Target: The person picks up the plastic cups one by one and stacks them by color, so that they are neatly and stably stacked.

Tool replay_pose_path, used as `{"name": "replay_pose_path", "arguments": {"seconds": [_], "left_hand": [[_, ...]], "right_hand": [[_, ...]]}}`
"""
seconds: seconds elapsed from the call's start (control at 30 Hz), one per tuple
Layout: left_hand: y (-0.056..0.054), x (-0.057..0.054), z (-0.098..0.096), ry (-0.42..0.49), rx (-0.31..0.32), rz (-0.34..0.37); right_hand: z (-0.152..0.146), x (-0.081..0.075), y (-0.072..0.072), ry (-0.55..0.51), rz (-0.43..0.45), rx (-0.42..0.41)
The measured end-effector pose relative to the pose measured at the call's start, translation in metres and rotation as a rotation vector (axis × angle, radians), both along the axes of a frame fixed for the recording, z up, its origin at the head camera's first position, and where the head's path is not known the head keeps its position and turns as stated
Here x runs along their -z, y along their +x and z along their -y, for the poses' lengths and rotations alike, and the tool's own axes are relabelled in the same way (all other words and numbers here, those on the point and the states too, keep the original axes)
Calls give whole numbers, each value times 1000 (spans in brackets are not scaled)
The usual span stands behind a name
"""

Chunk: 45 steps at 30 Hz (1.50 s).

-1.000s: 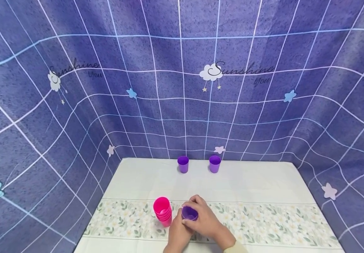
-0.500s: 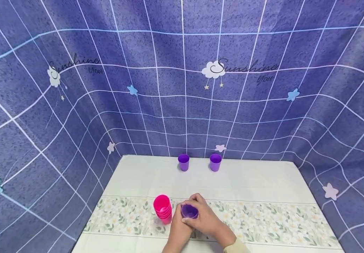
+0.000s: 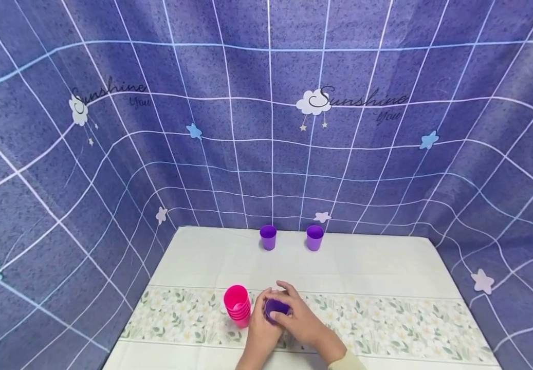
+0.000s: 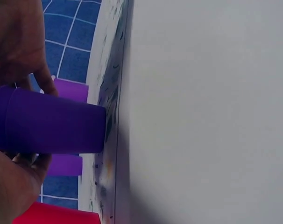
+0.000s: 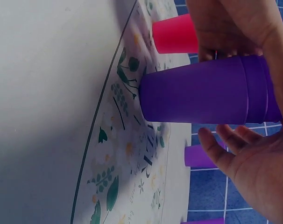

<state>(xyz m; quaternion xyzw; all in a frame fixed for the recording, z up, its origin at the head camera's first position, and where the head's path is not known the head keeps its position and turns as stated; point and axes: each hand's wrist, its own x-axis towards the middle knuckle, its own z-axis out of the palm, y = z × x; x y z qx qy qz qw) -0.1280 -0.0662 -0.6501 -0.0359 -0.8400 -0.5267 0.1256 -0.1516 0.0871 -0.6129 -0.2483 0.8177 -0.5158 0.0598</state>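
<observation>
A nested stack of purple cups (image 5: 197, 91) stands upright between both hands, its lower end at or just over the tablecloth; I cannot tell whether it touches. My left hand (image 3: 262, 329) grips the stack from the left, fingers curled against its side. On the right, my right hand (image 3: 300, 318) lays its thumb over the mouth of the top purple cup (image 3: 276, 308). Its fingers (image 5: 216, 147) reach past the stack, with a gap to the cup wall in the right wrist view. Just left of the hands is a stack of pink cups (image 3: 237, 307).
Two single purple cups stand upright at the table's back edge, a left one (image 3: 268, 238) and a right one (image 3: 314, 238). The white tablecloth (image 3: 201, 262) has a floral band across it. Blue grid-patterned curtains (image 3: 247, 154) enclose the back and sides.
My right thumb has moved from the near rim onto the cup's mouth, and the right fingers have loosened and spread. My left hand keeps its hold. The other cups stay put.
</observation>
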Motion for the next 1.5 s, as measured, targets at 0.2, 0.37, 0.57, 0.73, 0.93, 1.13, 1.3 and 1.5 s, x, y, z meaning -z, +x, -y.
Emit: {"name": "replay_pose_path", "arguments": {"seconds": [0.2, 0.37, 0.57, 0.73, 0.93, 1.13, 1.3, 1.5], "left_hand": [[0, -2, -2, 123, 11, -149], [-1, -9, -4, 112, -1, -192], [0, -10, -2, 96, -22, -109], [-2, -12, -4, -1, -45, -53], [-3, -16, -6, -108, 7, -56], [-4, -18, -5, -120, 32, -49], [-2, -19, -4, -100, 34, -9], [-2, -16, -2, -90, 49, 1]], "right_hand": [[1, 1, -3, -14, 59, 2], [0, 0, -4, -36, 82, 8], [2, -3, 1, -19, 41, 19], [-1, 1, -3, 30, 14, 69], [-9, 4, -13, 19, 20, 162], [-18, 3, -26, 52, 13, 240], [-26, 5, -43, 135, -86, 330], [-37, 2, -67, 170, -213, 430]]}}
